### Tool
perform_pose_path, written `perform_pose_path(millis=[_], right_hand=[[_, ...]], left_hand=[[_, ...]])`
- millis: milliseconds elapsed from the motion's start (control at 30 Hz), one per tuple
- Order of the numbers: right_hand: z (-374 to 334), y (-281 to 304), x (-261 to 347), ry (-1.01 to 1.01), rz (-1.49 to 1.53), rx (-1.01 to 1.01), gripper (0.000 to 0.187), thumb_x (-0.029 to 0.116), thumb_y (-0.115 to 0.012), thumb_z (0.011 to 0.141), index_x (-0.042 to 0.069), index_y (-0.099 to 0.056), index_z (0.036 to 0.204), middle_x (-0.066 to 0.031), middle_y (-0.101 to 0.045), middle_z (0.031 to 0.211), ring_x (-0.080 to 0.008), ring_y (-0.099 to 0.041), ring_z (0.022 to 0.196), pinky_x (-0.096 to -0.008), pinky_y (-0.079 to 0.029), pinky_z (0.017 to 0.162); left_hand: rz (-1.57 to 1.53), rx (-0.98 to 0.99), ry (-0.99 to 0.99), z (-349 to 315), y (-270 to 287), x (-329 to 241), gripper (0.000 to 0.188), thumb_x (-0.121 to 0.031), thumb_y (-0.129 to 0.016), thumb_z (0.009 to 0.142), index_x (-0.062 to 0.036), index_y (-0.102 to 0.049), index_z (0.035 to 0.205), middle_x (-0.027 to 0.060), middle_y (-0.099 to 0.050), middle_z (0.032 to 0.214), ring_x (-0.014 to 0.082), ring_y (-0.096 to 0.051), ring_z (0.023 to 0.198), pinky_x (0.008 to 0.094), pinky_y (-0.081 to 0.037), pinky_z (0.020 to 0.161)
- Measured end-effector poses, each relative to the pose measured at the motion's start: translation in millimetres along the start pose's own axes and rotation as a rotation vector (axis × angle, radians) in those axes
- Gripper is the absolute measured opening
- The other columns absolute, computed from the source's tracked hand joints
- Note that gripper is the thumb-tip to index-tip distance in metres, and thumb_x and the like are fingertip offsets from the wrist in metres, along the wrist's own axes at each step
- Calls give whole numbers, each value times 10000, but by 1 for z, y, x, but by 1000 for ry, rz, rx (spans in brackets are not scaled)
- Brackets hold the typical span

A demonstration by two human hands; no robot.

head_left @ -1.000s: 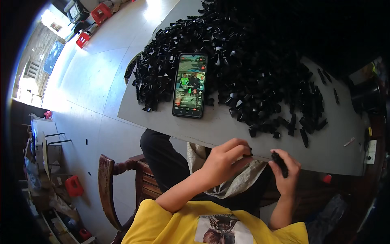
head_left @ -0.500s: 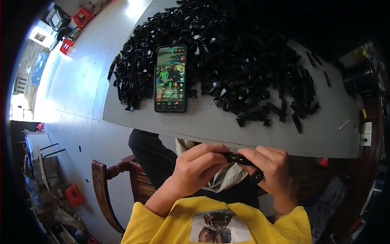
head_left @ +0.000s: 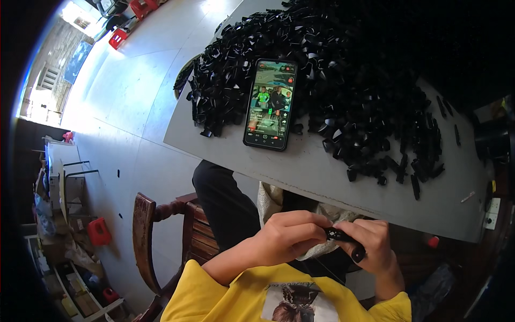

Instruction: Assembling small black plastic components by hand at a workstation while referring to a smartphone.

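Observation:
Just off the near edge of the table, above my lap, both hands are closed on a black elongated plastic piece (head_left: 338, 235). Small light spots or holes mark its upper face, and its right end is rounded. My left hand (head_left: 292, 233) pinches the left end between thumb and fingers. Around the right part wrap the fingers of my right hand (head_left: 375, 244), the thumb lying along the top. My fingers hide much of the piece. Beneath the hands hangs a pale woven sack (head_left: 322, 249), partly covered by them.
A large heap of small black plastic pieces (head_left: 241, 70) covers much of the grey table (head_left: 322, 174). A phone (head_left: 271, 104) playing a video lies against the heap. At left stands a wooden chair (head_left: 144, 241); red containers (head_left: 99, 232) and boxes are on the floor.
The whole view has turned and shifted, so the table and phone appear further right and tilted. Both hands remain on the black piece, a little further from the table edge.

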State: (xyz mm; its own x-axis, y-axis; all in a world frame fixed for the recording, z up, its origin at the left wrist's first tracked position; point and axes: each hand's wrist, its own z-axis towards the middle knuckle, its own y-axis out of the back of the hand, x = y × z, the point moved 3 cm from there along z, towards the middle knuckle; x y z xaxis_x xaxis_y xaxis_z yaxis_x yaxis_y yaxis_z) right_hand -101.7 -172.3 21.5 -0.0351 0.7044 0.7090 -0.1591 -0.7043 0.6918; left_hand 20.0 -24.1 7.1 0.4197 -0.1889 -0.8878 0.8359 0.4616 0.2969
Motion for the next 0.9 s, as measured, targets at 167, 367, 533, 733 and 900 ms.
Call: perform_pose_path(millis=[167, 367, 533, 733, 900], right_hand=[[2, -26, 13, 249, 121, 25, 147, 173, -690, 760, 107, -673, 890, -40, -597, 704, -219, -597, 528, -322, -473, 464], [-17, -55, 17, 266, 46, 66, 53, 133, -687, 768, 123, -655, 809, -6, -578, 675, -191, -604, 526, -313, -459, 406], [-27, -67, 22, 232, 206, 114, 93, 149, -682, 764, 113, -642, 840, -33, -587, 655, -234, -622, 556, -336, -505, 471], [-39, -70, 16, 127, 220, 190, 146, 146, -606, 809, 122, -615, 952, -53, -645, 847, -264, -653, 730, -362, -538, 638], [-19, -63, -2, -96, 195, 41, 155, 98, -613, 813, 85, -607, 968, -80, -601, 867, -294, -606, 752, -403, -482, 659]], left_hand=[[-677, 88, 202, 3, -15, -5, 427, -305, -435, 986, 66, -646, 995, 212, -632, 1148, 351, -584, 1121, 433, -413, 1003], [-717, 14, 134, -18, -27, 0, 378, -239, -461, 989, 61, -670, 891, 202, -681, 1030, 321, -648, 1024, 397, -483, 927], [-855, -13, 90, -28, -31, -5, 362, -218, -474, 984, 59, -676, 869, 208, -681, 1009, 326, -653, 1014, 401, -492, 915], [-814, 38, 70, -23, -31, 0, 245, -155, -511, 947, 49, -646, 931, 209, -664, 1010, 348, -636, 1013, 421, -474, 935], [-260, 0, 39, -9, -22, 8, 196, -148, -577, 867, 8, -632, 972, 184, -616, 1108, 341, -609, 984, 391, -480, 852]])
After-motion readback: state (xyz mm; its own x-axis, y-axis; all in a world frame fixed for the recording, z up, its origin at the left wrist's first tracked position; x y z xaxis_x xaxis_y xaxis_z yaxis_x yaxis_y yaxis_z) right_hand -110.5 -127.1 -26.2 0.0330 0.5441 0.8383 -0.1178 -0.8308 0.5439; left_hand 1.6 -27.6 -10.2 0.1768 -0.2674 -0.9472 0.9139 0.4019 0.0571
